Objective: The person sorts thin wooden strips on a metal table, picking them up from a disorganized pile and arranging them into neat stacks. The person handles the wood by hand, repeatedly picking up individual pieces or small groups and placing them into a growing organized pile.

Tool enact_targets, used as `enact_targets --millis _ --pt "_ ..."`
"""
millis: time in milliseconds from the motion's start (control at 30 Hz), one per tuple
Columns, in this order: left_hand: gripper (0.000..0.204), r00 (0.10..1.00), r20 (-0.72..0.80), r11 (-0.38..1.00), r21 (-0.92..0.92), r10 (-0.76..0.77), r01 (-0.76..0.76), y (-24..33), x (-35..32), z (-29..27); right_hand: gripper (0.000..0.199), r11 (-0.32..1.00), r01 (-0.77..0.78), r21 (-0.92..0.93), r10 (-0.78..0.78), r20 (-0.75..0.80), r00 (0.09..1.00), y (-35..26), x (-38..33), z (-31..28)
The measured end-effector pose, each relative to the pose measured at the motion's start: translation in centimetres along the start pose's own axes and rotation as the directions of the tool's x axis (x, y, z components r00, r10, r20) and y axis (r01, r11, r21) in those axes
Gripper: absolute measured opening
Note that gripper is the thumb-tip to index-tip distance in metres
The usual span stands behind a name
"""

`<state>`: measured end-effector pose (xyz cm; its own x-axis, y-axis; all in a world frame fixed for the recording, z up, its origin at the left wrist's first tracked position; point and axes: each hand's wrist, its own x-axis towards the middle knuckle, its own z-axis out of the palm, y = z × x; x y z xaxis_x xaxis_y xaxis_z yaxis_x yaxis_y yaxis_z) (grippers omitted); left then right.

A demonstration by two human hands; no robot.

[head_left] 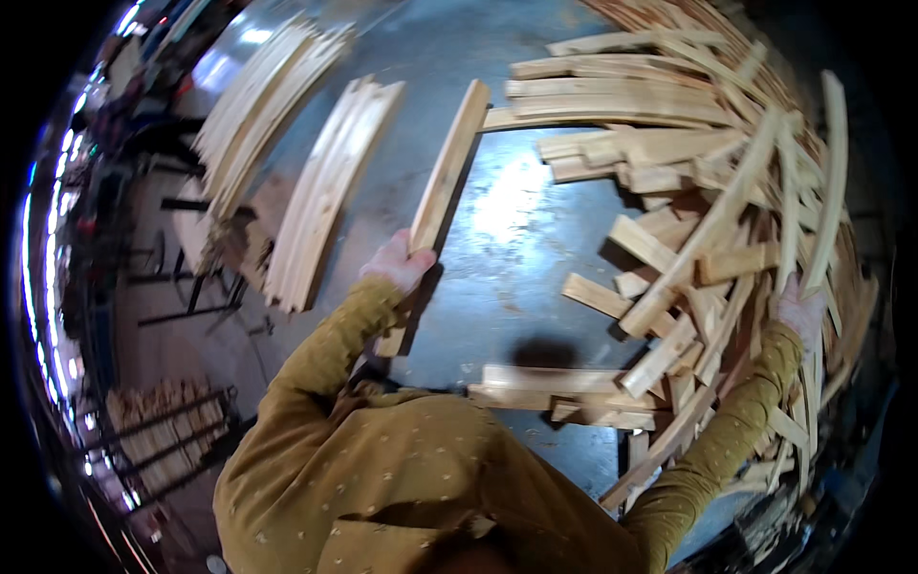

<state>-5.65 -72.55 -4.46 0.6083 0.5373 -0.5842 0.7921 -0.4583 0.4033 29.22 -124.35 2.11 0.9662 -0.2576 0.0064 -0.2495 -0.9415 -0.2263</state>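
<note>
On the shiny blue-grey metal table point(535, 287), a jumbled heap of pale wooden strips point(710, 225) lies at right; left of it, the left hand point(400, 266) clasps a long straight blond-wood board point(446, 182); the right hand point(799, 308) touches the heap, its grip impossible to tell

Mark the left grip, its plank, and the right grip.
Left grip point(395, 263), head view: back of hand.
Plank point(448, 172), head view: far part of upper face.
Right grip point(800, 309), head view: visible middle.
</note>
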Motion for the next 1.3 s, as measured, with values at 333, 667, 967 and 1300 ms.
enact_targets --millis 333,667,967,1300 --pt "0.067 0.575 -0.6 0.735 0.678 0.556 -0.004 -14.3 6.5 -4.2 0.086 0.936 -0.073 -0.344 0.094 0.044 0.995 -17.0 -6.5 9.0" --pt "0.068 0.521 0.476 0.148 -0.822 0.709 0.549 -4.3 4.8 4.2 0.031 0.413 -0.395 0.821 -0.393 0.551 0.736 -28.3 -29.1 12.7" --pt "0.052 0.976 0.191 0.939 -0.341 0.108 -0.037 -8.1 3.7 -1.1 0.052 0.196 -0.708 0.678 -0.552 0.673 0.492 -28.7 -37.0 19.5" --pt "0.095 0.834 -0.393 0.885 0.413 0.386 -0.215 -16.1 -0.4 -6.0 0.04 0.544 0.733 0.409 -0.776 0.577 0.254 -40.7 -47.2 24.1"
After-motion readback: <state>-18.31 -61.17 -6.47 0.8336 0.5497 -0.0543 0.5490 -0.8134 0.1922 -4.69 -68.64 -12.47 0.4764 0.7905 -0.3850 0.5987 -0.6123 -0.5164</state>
